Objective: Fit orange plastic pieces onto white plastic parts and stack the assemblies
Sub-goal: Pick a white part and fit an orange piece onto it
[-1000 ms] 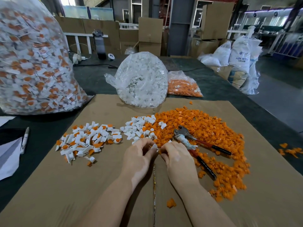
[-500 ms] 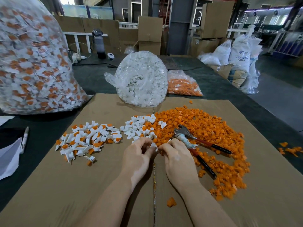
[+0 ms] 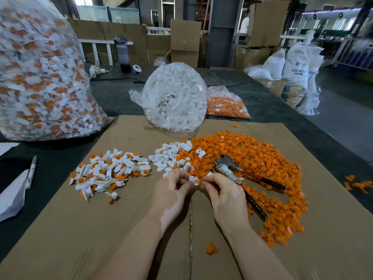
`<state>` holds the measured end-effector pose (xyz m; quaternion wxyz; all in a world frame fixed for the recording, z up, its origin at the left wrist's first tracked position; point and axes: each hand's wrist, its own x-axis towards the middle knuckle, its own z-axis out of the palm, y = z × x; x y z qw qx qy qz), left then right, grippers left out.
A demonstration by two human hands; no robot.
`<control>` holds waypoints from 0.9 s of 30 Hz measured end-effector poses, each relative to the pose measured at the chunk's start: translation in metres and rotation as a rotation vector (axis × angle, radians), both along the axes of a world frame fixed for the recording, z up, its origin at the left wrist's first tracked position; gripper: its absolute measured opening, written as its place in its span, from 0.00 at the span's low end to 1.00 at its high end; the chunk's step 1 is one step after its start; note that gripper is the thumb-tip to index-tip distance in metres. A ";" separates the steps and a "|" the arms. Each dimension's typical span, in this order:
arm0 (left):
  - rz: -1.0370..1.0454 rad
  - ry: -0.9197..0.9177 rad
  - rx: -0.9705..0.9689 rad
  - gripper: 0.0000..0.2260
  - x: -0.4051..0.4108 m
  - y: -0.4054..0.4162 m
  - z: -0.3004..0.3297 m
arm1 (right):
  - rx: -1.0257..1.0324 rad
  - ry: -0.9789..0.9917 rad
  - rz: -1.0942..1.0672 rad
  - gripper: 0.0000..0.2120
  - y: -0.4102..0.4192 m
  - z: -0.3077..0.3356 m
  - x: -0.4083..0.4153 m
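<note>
Head view, step: fitting stage; orange piece [image 3: 200, 182] meets white part [image 3: 194, 179] btwn both hands, over cardboard [image 3: 80, 229].
L hand [image 3: 171, 194]: fingers curled, pinching white part.
R hand [image 3: 224, 196]: thumb & forefinger pinching orange piece, touching white part.
Next (est.): press fully home, then add to done pile [image 3: 109, 171] at left.
Supply: loose orange heap [image 3: 252, 158], white heap [image 3: 171, 156] just ahead; pliers [image 3: 238, 169] lie on orange heap.

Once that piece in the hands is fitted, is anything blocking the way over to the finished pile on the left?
Nothing visible. The left hand and right hand pinch a white part and an orange piece over bare cardboard, which runs open to the finished pile.
</note>
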<state>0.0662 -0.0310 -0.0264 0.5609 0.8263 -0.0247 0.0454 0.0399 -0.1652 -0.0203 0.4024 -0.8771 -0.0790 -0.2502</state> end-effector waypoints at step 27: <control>-0.071 -0.042 0.043 0.08 -0.005 0.002 0.001 | -0.213 -0.034 0.015 0.12 0.002 -0.009 0.003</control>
